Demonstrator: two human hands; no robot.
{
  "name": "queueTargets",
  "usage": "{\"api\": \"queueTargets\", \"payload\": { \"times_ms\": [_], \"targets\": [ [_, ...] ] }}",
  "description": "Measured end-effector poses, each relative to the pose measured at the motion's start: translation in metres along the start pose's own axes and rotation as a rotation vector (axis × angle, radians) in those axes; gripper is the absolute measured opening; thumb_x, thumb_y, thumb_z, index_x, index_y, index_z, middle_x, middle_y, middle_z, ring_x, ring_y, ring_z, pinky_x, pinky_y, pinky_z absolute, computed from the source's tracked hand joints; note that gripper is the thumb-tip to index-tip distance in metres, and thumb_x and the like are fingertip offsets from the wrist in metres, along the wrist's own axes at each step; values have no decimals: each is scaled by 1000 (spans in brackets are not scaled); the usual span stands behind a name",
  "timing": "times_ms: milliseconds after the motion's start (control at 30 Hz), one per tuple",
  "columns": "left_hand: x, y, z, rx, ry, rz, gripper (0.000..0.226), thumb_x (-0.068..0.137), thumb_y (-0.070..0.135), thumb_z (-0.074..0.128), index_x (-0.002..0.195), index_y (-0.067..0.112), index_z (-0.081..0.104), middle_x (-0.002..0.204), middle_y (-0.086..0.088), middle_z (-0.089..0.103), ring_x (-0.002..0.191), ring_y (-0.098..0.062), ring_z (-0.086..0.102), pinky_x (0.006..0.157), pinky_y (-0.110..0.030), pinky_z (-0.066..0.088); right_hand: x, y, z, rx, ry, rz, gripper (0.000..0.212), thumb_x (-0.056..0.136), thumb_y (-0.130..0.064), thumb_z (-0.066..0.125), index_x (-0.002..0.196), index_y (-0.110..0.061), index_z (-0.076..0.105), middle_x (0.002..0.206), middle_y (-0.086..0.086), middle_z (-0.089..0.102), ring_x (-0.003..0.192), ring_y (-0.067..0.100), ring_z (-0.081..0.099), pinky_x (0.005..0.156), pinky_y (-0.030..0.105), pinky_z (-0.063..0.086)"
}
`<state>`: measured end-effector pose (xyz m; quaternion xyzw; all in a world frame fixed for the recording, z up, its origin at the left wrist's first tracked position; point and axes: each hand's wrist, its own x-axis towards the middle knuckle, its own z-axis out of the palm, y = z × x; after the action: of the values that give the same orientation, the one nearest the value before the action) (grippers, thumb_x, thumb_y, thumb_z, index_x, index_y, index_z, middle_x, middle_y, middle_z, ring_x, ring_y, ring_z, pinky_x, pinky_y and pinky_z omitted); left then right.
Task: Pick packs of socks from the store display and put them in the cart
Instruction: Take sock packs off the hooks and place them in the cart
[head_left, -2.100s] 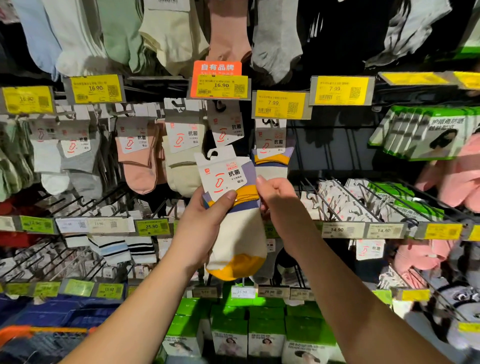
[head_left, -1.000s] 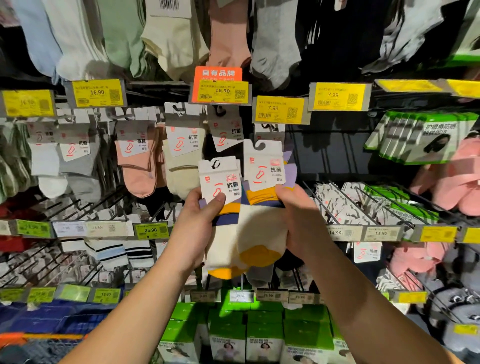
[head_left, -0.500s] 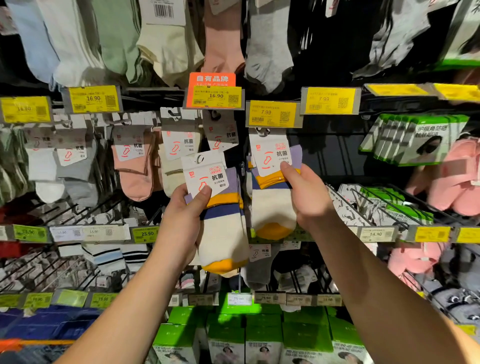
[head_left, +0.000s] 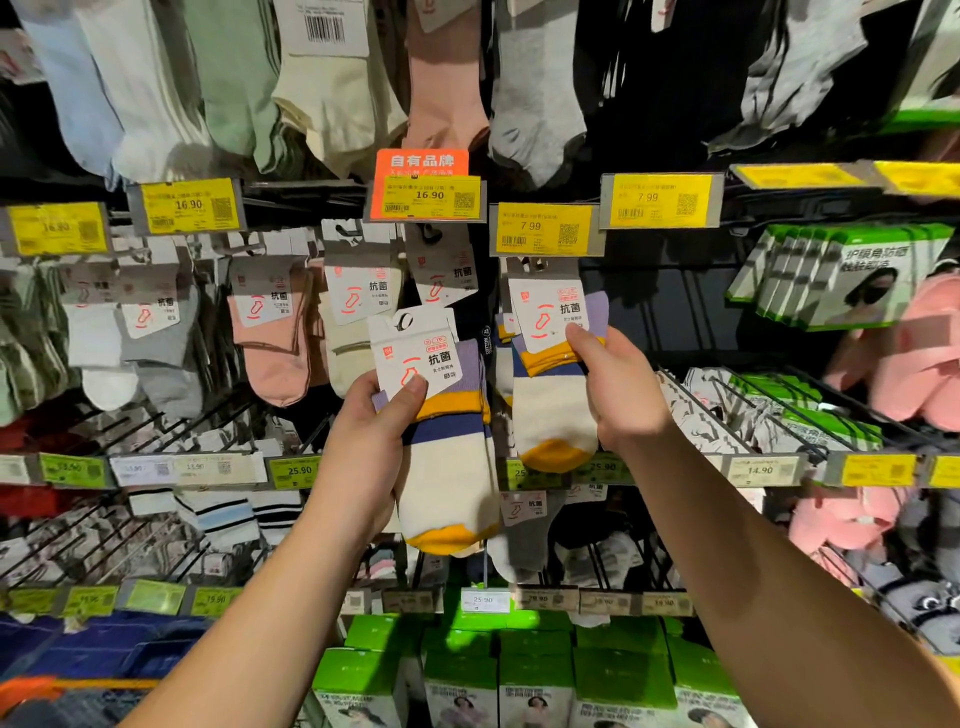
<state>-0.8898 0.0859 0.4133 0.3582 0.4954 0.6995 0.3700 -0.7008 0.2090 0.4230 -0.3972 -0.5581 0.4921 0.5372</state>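
One sock pack is held in the left hand, left of and lower than a second pack gripped by the right hand. Display racks stand behind; boxes are shelved below.

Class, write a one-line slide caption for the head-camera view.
Left hand holds one sock pack; right hand grips another at the display.

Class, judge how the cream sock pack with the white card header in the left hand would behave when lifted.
The cream, yellow-toed sock pack probably flops: its fabric hangs limp below the left hand. Its white card header stands straight, so likely stiffer. Probably light: one thumb pins it.
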Motion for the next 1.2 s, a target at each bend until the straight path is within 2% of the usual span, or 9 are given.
{"api": "queueTargets", "payload": {
  "times_ms": [133, 333, 567, 733, 833, 900, 1000, 1067, 1200],
  "targets": [
    [2, -1, 2, 13, -7, 3, 18, 97, 22, 64, 115, 21, 61, 113, -4, 76, 108, -29, 70, 100, -60, 50, 15, 7, 8, -39, 11, 1, 11, 100, -34, 55, 101, -28, 65, 109, -5, 74, 105, 15, 69, 92, 38, 53],
    [1, -1, 8, 3, -24, 5, 26, 93, 25, 69, 117, 20, 60, 115, -6, 75, 111, -32, 69, 103, -61, 48, 41, 19, 21, -176, 135, 32, 34, 97, -42, 57, 88, -12, 43, 82, 6, 42, 74, 18, 41, 62, 35, 30],
    [-1, -1, 13, 12, -14, -16, 23, 98, 21, 64, 120, 16, 59, 112, -5, 76, 106, -30, 71, 100, -59, 51, 57, 22, 19, -395, 124, 96, 48, 94, -58, 55, 88, -12, 45, 72, 1, 44, 64, 17, 45, 56, 34, 32],
    [-2, -3, 9, 36, -32, -5, 25, 95, 26, 68, 119, 20, 60, 113, -3, 76, 105, -28, 72, 98, -59, 53, 49, 31, 3, -368, 134, 110, 64, 85, -65, 63, 120, -13, 48, 113, 7, 56, 101, 23, 58, 85, 38, 49],
    [-2, -6, 5, 85, -49, 16, 42, 77, 49, 76, 113, 31, 63, 114, 1, 76, 108, -28, 71, 100, -60, 50, 25, 38, -2, -344, 140, 39, 43, 92, -53, 61, 108, -14, 55, 92, 0, 57, 86, 16, 57, 73, 32, 46],
    [-1, -11, 3, 112, -52, 20, 45, 68, 57, 75, 107, 38, 65, 115, 3, 75, 110, -28, 70, 102, -61, 48, 2, 45, 0, -453, -23, -26, 35, 97, -51, 52, 91, -17, 57, 76, -5, 52, 71, 12, 52, 66, 30, 40],
    [-3, -16, 7, 130, -67, 3, 44, 66, 57, 75, 106, 41, 65, 114, 4, 75, 109, -27, 70, 101, -61, 49, -33, 44, 14, -394, -131, -50, 20, 96, -35, 58, 91, -16, 62, 81, 1, 60, 72, 15, 57, 70, 30, 50],
    [-7, -16, 12, 150, -93, 18, 39, 73, 51, 76, 109, 40, 64, 115, 5, 75, 110, -24, 70, 102, -57, 50, -49, 40, 19, -259, -212, -61, 7, 94, -15, 59, 97, -8, 62, 82, 6, 62, 70, 12, 58, 66, 20, 47],
    [-11, -23, 19, 131, -96, 60, 27, 95, 19, 68, 119, 25, 59, 117, 5, 73, 109, -12, 70, 94, -29, 53, -72, 22, 30, -191, -181, -62, 25, 94, -31, 65, 81, -13, 53, 59, -7, 51, 56, 2, 48, 59, 17, 38]
  ]
}}
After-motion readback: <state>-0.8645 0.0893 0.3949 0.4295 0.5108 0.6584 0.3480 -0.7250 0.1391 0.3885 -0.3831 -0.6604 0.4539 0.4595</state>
